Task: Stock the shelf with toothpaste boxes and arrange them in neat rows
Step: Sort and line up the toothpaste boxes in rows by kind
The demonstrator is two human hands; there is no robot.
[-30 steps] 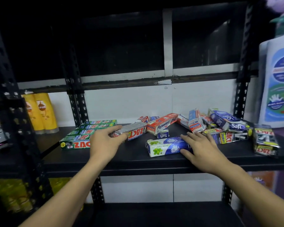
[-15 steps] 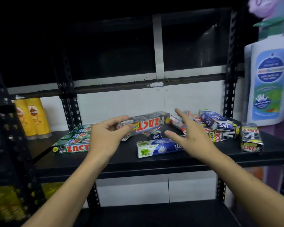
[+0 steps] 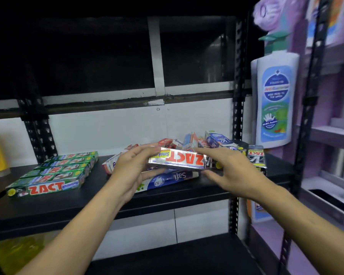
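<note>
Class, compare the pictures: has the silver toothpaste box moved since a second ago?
Yes. The silver box, gripped by the left hand, has risen off the shelf and gone right, away from the green boxes.

A silver ZACT box (image 3: 179,160) is held above the black shelf (image 3: 87,203), gripped at its left end by the left hand (image 3: 131,169). The right hand (image 3: 232,171) is spread at the right end of this box; contact cannot be judged. Left of the box, green ZACT boxes (image 3: 52,175) are laid in a row. Under it a blue Safi box (image 3: 167,178) is lying, and behind it a heap of mixed boxes (image 3: 211,140) is seen.
</note>
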